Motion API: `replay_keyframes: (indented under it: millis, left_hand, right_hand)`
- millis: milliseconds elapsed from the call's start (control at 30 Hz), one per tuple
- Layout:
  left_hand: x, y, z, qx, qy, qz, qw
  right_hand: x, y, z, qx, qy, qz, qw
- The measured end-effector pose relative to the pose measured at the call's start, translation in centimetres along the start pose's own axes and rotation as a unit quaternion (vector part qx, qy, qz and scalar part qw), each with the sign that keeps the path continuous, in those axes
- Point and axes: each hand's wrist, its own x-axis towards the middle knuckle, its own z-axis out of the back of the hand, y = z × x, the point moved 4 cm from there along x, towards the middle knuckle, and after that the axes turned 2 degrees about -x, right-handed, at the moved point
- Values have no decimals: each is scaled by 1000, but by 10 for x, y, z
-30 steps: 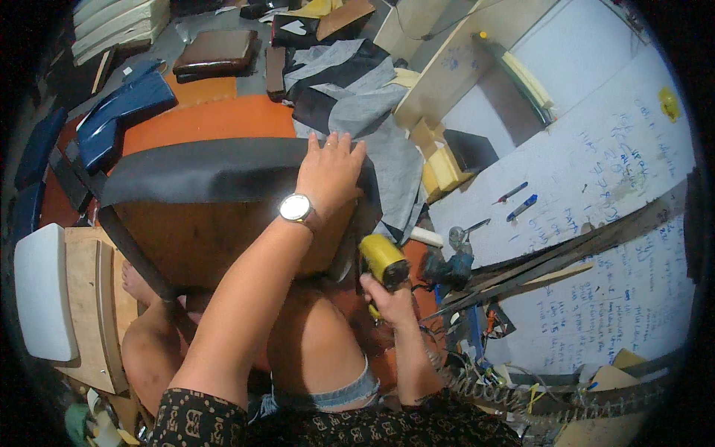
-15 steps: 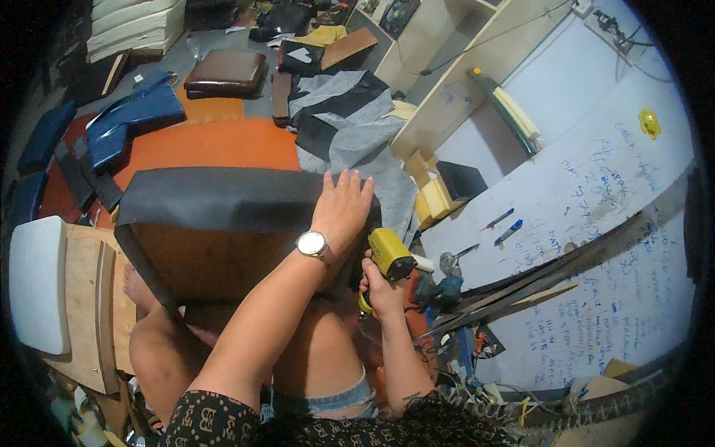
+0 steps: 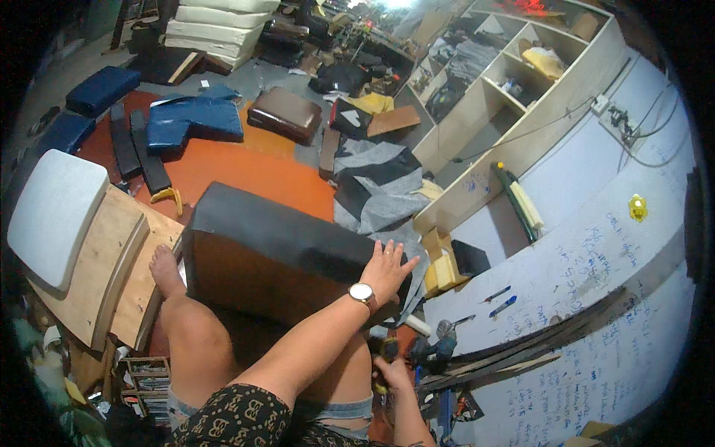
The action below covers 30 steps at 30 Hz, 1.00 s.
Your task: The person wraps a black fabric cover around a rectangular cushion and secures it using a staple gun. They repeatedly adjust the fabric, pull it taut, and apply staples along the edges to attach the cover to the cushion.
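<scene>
Fingers of the right hand [image 3: 395, 374] curl around a yellow and black tool [image 3: 389, 348] beside the legs [image 3: 197, 335]. The left hand [image 3: 388, 273] rests, fingers wide, on the right end of a black and brown box [image 3: 275, 238] in front of the legs. Past it are an orange sheet [image 3: 257, 171], a brown cushion [image 3: 284, 113] and a white stack [image 3: 211, 36].

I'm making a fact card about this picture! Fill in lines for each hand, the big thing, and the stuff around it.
Left hand: fingers spread, on the right end of the big piece
Left wrist: watch with a white face
Right hand: around a yellow tool, partly hidden
Big piece: black top, brown side
Beyond it: grey-and-black cloth, shiny brown cushion
Far left: white pad on wooden boards
Right side: blue pen on a white surface
</scene>
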Motion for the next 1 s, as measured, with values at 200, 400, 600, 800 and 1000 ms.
replay_keyframes:
  millis: [200, 400, 600, 800, 1000]
  left_hand:
    - [-17, 54, 33, -228, 66, -17, 971]
    - [-116, 223, 98, -83, 126, 298, 943]
    - [-187, 220, 116, 14, 36, 303, 952]
    - [-208, 193, 117, 7, -101, 258, 961]
    - [-222, 187, 122, 23, -155, 254, 954]
  right_hand:
    - [66, -203, 25, -157, 23, -107, 982]
    - [17, -28, 51, -110, -110, 95, 983]
    - [5, 178, 67, -186, -302, 317, 880]
    - [-10, 285, -14, -297, -279, 398, 822]
    - [-24, 274, -64, -350, -226, 347, 840]
